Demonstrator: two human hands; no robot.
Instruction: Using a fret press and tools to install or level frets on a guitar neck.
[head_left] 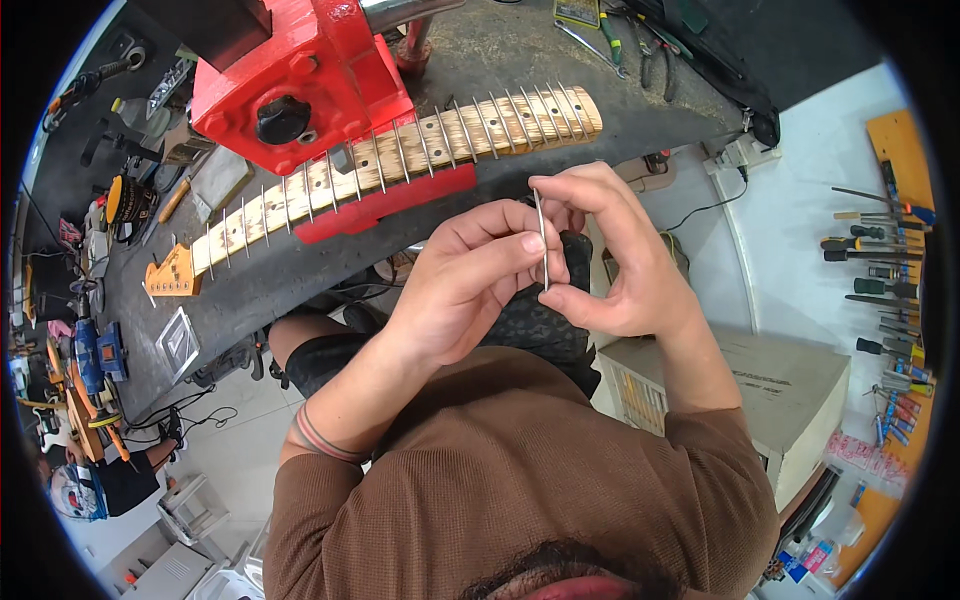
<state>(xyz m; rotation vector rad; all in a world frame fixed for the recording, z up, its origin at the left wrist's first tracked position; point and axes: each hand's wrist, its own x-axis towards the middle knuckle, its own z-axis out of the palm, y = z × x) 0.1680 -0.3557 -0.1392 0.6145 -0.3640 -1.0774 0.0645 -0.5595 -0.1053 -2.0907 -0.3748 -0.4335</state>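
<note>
My left hand [465,285] and my right hand [610,250] meet in front of my chest, both pinching a short, thin metal strip [541,235] held upright between the fingertips. Just beyond the hands a guitar neck [400,160] with a pale fretboard and many metal frets lies across the dark workbench [560,60], clamped in a red vise [300,85]. The neck's headstock end [175,272] points to the left. A red vise jaw [385,205] runs under the neck's near edge.
Pliers and cutters [630,45] lie at the bench's far side. Small tools and a yellow-black round object [125,200] crowd the left end. A wall rack of screwdrivers [885,290] hangs at right, above a cardboard box [770,385]. A white power strip [735,155] sits by the bench edge.
</note>
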